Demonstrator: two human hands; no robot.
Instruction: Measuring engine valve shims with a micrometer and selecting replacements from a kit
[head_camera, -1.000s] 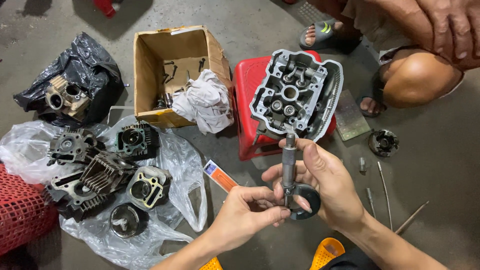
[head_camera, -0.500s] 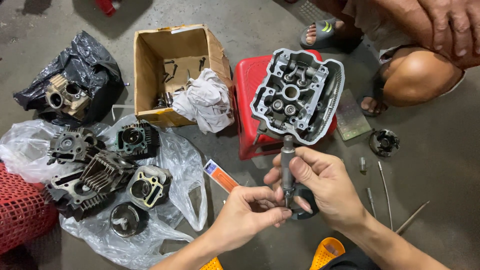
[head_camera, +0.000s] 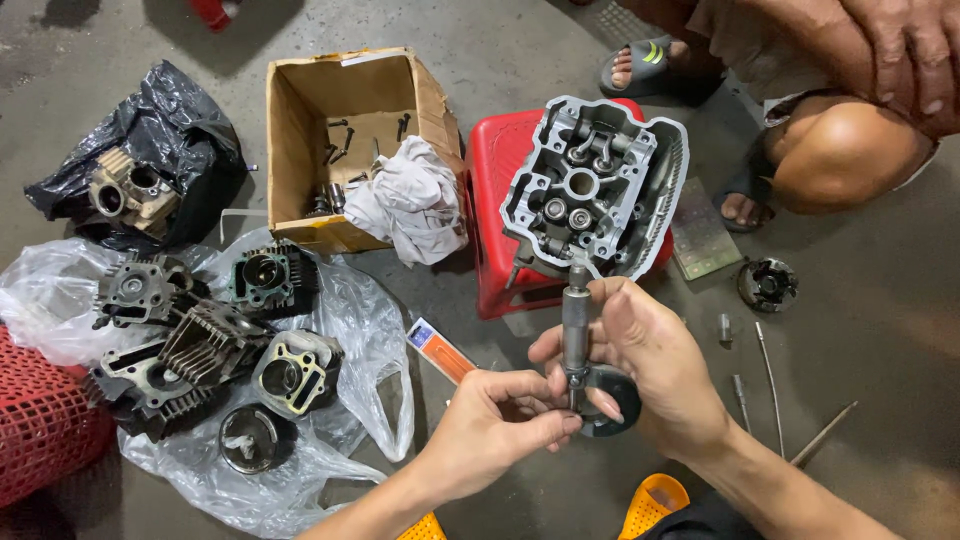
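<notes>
Both hands meet low in the middle of the view, over the concrete floor (head_camera: 880, 330). Right hand (head_camera: 655, 375) is curled around a micrometer (head_camera: 577, 345), its fingers wrapped over the dark frame and the thumb lying along the metal barrel, which stands upright. Left hand (head_camera: 490, 430) comes in from below and pinches at the lower end of the barrel with thumb and forefinger; what sits between those fingertips is too small to tell. The top of the micrometer reaches just to the lower edge of a grey cylinder head (head_camera: 595, 190), which lies on a red stool (head_camera: 495, 200) just above the hands.

To the left of the stool stands an open cardboard box (head_camera: 340, 110) with bolts inside and a white rag (head_camera: 410, 200) spilling over its edge. Further left, cylinder blocks (head_camera: 200, 340) lie on clear plastic bags (head_camera: 350, 320), and one more part sits on a black bag (head_camera: 150, 130). A small orange and white packet (head_camera: 440, 350) lies near the left hand. Thin rods (head_camera: 770, 385) lie on the floor to the right, well apart from the hands. Another person's knee (head_camera: 850, 150) shows at the upper right.
</notes>
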